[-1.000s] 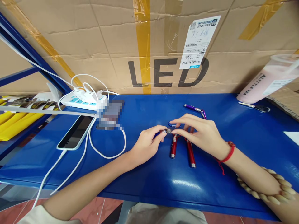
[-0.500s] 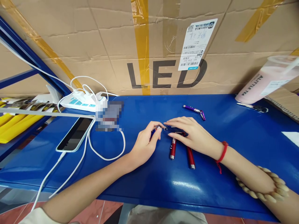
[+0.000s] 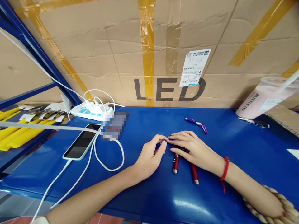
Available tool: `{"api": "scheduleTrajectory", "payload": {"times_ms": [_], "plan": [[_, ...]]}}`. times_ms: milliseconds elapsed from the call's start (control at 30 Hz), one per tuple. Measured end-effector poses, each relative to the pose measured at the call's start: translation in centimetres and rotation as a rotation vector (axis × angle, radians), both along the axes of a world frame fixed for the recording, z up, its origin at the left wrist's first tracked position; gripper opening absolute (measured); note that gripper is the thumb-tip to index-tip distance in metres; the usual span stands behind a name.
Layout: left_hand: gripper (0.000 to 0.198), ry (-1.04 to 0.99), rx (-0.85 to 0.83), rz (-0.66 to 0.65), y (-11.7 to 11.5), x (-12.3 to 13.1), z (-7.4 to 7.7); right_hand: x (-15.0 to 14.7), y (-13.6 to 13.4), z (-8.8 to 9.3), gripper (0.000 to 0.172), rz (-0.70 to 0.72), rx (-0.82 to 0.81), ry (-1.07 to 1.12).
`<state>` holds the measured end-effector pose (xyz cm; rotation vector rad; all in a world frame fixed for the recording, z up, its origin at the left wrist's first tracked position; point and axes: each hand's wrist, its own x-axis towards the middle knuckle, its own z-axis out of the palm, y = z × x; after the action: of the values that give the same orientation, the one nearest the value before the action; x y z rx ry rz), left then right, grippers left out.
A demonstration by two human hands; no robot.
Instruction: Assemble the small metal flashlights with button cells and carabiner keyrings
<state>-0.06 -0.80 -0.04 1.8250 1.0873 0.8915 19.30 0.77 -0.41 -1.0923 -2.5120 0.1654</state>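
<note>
My left hand (image 3: pixel 151 154) is closed in a pinch around a small blue keychain flashlight (image 3: pixel 158 145) with a silver end; the fingers cover much of it. Reaching in from the right, my right hand (image 3: pixel 192 147) has its fingers stretched out and its thumb apart. Its fingertips meet the left fingertips at the flashlight's silver end, and anything beneath them is hidden. Under the right hand lie two red keychain flashlights, one to the left (image 3: pixel 176 164) and one to the right (image 3: pixel 194 174), their upper ends covered. A purple keychain flashlight (image 3: pixel 195 122) with a bent clip lies beyond.
A phone (image 3: pixel 81 143) on a white cable and a white power strip (image 3: pixel 91 112) are on the left of the blue table (image 3: pixel 144 199). A pink drink cup (image 3: pixel 259 98) and keys (image 3: pixel 257 122) stand back right. A large cardboard box (image 3: pixel 121 62) closes off the rear.
The view has tilted up, so everything sits lower in the picture. My right fingertips have come against my left fingertips, and the small metal ring between them is now mostly covered.
</note>
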Motion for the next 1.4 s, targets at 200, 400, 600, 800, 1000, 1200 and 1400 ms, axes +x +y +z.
{"api": "scheduleTrajectory", "payload": {"times_ms": [200,400,600,800,1000,1200,1400], "plan": [[0.022,-0.006,-0.016,0.001,-0.1,0.0,0.1,-0.5,-0.5,0.8,0.018,-0.039,0.0,0.003],[0.023,-0.018,-0.047,-0.006,-0.4,0.2,0.1,-0.5,-0.7,0.9,0.009,-0.101,0.017,0.007],[0.021,-0.032,-0.058,-0.012,-0.6,0.4,0.2,-0.7,-0.8,0.9,0.003,-0.173,0.021,0.064],[0.02,-0.024,-0.084,0.001,-0.7,0.4,0.3,-1.4,-1.4,1.2,0.015,-0.166,-0.051,0.122],[0.02,-0.06,-0.093,-0.017,-0.6,0.4,0.5,-1.1,-1.2,0.5,0.009,-0.141,-0.049,0.079],[0.019,-0.062,-0.093,-0.026,-0.6,0.4,0.4,-0.9,-1.1,0.6,0.008,-0.143,-0.113,0.063],[0.019,-0.04,-0.111,-0.031,-0.6,0.4,0.3,-0.9,-1.0,0.4,0.008,-0.175,-0.167,0.048]]}}
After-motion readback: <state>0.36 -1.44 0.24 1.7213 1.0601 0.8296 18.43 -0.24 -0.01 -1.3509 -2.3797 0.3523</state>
